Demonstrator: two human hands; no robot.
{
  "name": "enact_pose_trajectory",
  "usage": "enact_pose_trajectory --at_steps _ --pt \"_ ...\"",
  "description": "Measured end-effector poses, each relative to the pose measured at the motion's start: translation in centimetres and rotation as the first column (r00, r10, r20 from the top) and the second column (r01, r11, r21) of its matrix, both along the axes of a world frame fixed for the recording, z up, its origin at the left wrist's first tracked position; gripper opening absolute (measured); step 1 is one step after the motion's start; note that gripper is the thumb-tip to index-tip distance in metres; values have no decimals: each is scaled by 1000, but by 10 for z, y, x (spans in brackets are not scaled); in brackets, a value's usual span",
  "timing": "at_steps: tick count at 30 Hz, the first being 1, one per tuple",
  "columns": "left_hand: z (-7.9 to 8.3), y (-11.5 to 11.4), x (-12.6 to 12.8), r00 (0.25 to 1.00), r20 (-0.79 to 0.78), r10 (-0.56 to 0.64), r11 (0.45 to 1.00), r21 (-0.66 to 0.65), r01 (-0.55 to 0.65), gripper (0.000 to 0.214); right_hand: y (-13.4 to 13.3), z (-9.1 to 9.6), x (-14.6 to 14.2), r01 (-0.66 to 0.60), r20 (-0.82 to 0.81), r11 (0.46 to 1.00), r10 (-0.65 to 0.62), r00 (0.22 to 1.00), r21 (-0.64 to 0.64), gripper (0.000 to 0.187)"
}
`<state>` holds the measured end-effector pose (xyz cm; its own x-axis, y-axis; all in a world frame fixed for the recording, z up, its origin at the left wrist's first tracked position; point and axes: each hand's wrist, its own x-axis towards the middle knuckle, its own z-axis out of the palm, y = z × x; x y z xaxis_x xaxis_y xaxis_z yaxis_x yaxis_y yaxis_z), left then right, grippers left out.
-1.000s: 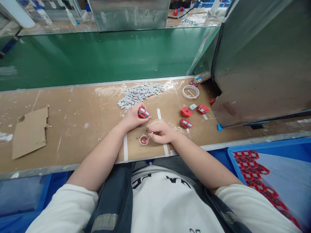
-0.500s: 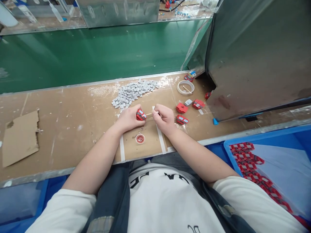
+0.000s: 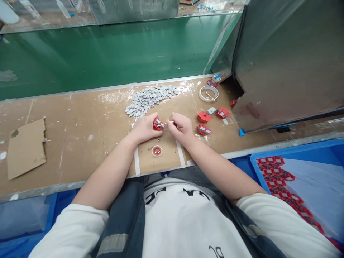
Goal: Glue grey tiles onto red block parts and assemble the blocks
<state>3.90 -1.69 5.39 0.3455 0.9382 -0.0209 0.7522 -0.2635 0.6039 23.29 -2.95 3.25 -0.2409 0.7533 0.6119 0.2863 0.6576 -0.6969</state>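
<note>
Between the thumb and fingers of my left hand (image 3: 146, 128) is a small red toy car (image 3: 158, 124) with grey and pale patches. My right hand (image 3: 181, 128) pinches a thin wooden stick (image 3: 164, 124); its tip lies at the car. Just below my hands, a small round cup (image 3: 156, 151) holds red liquid. Right of my right hand sit a red block-shaped piece (image 3: 203, 116), a red car with pale windows (image 3: 204, 129), another red car (image 3: 222, 112) and a grey tile (image 3: 211, 110).
A heap of small grey tiles (image 3: 150, 98) lies behind my hands. Farther right is a tape roll (image 3: 208, 93) with a stick inside. Torn cardboard (image 3: 27, 148) lies at left. A large metal panel (image 3: 290, 64) bounds the right side; a blue bin (image 3: 319, 148) holds rows of red pieces.
The stick's tip has moved further over the car, and my right hand has come slightly closer to my left. The whole view has shifted a little.
</note>
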Motion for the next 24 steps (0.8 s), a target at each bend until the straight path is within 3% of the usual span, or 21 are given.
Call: enact_pose_trajectory --at_steps 7,10,12,15,17,19,21,24 --pt "-1 1 -2 995 95 13 1000 -8 -13 32 -5 4 6 -17 -26 997 19 999 81 40" --pt "-4 1 -5 964 262 36 999 -36 -28 32 -9 6 8 -180 -17 973 184 983 142 38" --pt "-8 3 -7 927 370 62 998 -28 -55 39 -11 5 6 -347 70 927 340 938 145 39" --pt "-15 10 -10 855 510 98 993 13 -121 54 -15 4 2 -515 276 855 481 832 61 41" --pt "-20 17 -13 788 606 106 982 59 -178 53 -15 5 0 -526 358 850 495 792 -12 42" --pt "-24 24 -16 722 683 111 963 105 -248 46 -11 7 1 -415 351 906 416 839 -80 44" --pt "-27 29 -19 676 725 134 940 123 -318 44 2 10 3 -171 310 973 212 927 -157 44" --pt "-28 31 -23 658 729 188 907 127 -401 43 35 12 1 147 319 962 -68 945 -230 24"
